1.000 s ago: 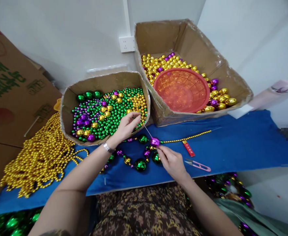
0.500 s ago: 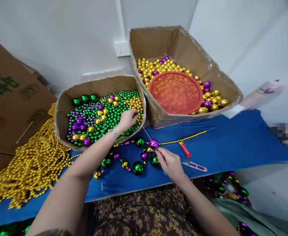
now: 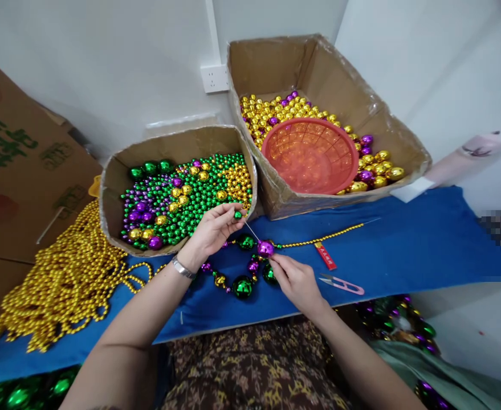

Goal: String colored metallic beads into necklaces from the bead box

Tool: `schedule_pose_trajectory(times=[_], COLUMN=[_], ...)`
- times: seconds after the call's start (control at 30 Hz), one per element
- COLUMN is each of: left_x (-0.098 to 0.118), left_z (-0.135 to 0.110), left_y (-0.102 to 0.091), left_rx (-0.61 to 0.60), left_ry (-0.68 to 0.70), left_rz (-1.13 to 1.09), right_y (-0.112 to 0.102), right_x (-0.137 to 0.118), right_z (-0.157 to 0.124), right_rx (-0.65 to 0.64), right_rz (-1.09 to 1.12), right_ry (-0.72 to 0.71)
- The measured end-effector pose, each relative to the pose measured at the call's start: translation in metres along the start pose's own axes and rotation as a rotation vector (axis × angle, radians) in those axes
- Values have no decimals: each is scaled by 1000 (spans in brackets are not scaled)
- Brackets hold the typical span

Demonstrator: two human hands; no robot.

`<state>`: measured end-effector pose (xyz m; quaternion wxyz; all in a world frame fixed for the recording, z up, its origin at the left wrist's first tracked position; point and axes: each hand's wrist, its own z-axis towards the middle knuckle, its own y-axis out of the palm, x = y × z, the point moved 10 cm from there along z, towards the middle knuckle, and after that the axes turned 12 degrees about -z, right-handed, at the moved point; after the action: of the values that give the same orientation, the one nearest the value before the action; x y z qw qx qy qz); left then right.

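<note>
My left hand (image 3: 218,229) pinches a small green bead (image 3: 237,215) over the front edge of the bead box (image 3: 177,141). Close by on the right, my right hand (image 3: 298,280) has its fingertips closed on a large purple bead (image 3: 265,249). A thin needle (image 3: 251,229) sticks up from that bead toward the green one; the two beads are apart. On the blue cloth around and below the hands lies a strand of green, purple and gold beads (image 3: 242,287). A string of tiny gold beads (image 3: 325,235) runs off to the right.
Pink thread snips (image 3: 342,284) and a red packet (image 3: 326,257) lie right of my hands. A larger box (image 3: 339,74) at the back holds gold and purple beads and a red basket (image 3: 271,149). Gold bead strands (image 3: 62,279) are heaped at left.
My left hand has come out of the bead box toward me with a green bead in its fingertips. My right hand keeps its hold on the purple bead; the view has shifted slightly.
</note>
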<state>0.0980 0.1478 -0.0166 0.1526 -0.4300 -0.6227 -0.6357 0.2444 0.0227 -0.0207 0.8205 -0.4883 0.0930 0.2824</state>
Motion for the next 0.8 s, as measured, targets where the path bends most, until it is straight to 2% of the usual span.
schedule_pose_trajectory(times=[0.33, 0.53, 0.63, 0.8], left_x=[1, 2, -9, -51], left_z=[-5, -11, -17, -24], left_y=[0, 13, 28, 48], left_rx=[-8, -39, -90, -166], left_ry=[42, 105, 116, 75], left_rz=[55, 178, 290, 417], right_y=[2, -1, -4, -6], right_x=[1, 4, 13, 46], right_z=[-3, -4, -8, -26], right_rx=[-16, -37, -64, -63], right_rz=[-28, -62, -79, -110], right_ry=[-15, 1, 23, 72])
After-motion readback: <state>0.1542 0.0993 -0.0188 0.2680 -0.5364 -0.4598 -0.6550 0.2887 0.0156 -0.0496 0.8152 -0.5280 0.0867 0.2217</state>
